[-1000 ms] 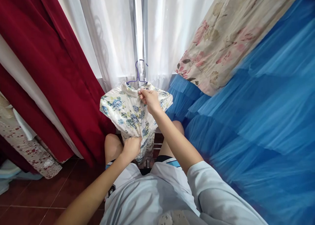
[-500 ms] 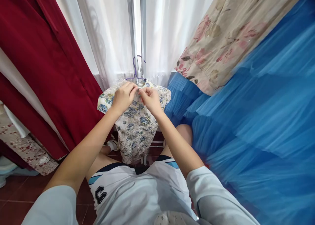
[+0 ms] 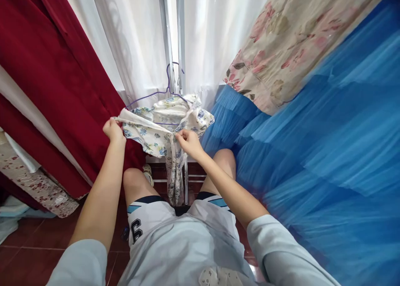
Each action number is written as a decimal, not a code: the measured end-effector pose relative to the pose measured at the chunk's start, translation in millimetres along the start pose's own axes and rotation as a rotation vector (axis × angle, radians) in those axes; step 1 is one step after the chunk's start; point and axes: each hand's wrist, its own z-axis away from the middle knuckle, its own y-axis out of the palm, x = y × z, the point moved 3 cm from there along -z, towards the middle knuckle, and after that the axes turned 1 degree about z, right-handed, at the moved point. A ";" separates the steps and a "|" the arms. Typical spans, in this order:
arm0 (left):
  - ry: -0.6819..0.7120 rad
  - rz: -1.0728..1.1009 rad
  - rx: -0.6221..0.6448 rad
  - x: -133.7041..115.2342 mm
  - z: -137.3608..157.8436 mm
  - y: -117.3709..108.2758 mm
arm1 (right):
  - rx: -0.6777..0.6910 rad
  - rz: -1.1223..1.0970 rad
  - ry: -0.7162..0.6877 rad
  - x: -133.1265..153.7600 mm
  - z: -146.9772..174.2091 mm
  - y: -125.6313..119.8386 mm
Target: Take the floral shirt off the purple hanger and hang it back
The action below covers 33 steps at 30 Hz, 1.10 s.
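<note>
A white dress with blue flowers [image 3: 146, 138] hangs in front of me on a purple hanger [image 3: 168, 81]; I cannot tell whether it is a dress or a blouse for certain, as its lower part is bunched. My left hand [image 3: 114, 129] pinches its left shoulder edge and holds it stretched outward, with the pale inner side showing. At the middle of the neckline, my right hand [image 3: 189, 142] pinches the cloth between thumb and fingers. The left end of the hanger is bare above the pulled cloth. Below my right hand the fabric falls in a narrow fold.
Dark red cloth [image 3: 62, 69] hangs at the left and a blue tulle skirt [image 3: 328, 131] at the right. Beige floral fabric [image 3: 268, 61] hangs above the tulle. A metal pole [image 3: 180, 36] stands before white curtains [image 3: 215, 27]. The floor [image 3: 46, 240] has red tiles.
My left hand has moved from the neckline out to the left, pulling the floral cloth open and off the hanger's left side. My right hand has come slightly lower, still pinching the garment.
</note>
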 end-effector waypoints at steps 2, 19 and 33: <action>-0.247 0.040 -0.005 32.7 24.6 -0.1 | 0.008 -0.007 0.031 -7.7 8.0 4.5; 0.116 0.220 0.980 -44.1 245.0 42.8 | 0.289 -0.207 0.257 -54.3 82.6 3.1; -0.201 -0.001 1.525 4.7 246.2 33.2 | 0.971 -0.530 0.567 25.4 74.2 -55.7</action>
